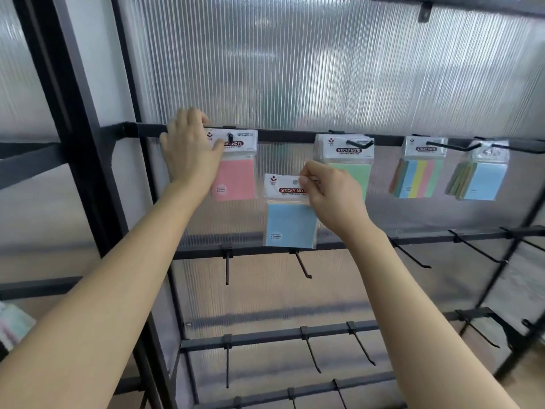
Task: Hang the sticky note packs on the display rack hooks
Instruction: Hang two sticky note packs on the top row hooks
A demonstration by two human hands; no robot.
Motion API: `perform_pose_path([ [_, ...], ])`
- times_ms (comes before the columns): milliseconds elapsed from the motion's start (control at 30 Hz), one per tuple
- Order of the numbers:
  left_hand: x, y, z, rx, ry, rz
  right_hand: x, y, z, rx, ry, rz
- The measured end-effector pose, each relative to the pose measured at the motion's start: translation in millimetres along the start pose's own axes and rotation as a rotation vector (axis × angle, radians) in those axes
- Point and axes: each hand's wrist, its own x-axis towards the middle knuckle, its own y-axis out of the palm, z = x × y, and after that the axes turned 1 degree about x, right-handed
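Note:
A pink sticky note pack point(236, 175) hangs on the leftmost hook point(229, 135) of the top rail. My left hand point(188, 149) holds its white header, thumb on the front and fingers over the rail behind it. My right hand point(327, 190) pinches the top right corner of a blue sticky note pack point(290, 219), held in the air below the top rail between the pink pack and a green pack point(352, 169). Further right hang a striped multicolour pack point(418, 178) and a light blue pack point(479, 181).
The black rack's top rail point(289, 135) runs across ribbed translucent panels. Lower rails point(265, 252) carry bare hooks point(303, 265) pointing toward me. A thick black post point(73, 128) stands on the left. Some pale packs point(14, 326) lie at the far left edge.

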Motion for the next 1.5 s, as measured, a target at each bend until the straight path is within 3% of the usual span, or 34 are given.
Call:
perform_pose_path([
  [467, -95.9, 16.7, -43.4, 0.108, 0.218, 0.342, -36.4, -32.0, -52.8, -0.019, 0.134, -0.044],
  [900, -133.9, 50.1, -186.9, 0.061, 0.166, 0.277, -53.7, -113.8, -189.6, -0.031, 0.151, 0.000],
  [1267, -170.9, 99.4, -316.1, 0.089, 0.175, 0.343, -58.5, -199.6, -303.4, -0.030, 0.140, -0.027],
  [1500, -171.7, 124.3, -365.7, 0.078, 0.202, 0.366, -33.8, -239.4, -340.2, -0.034, 0.072, -0.085],
])
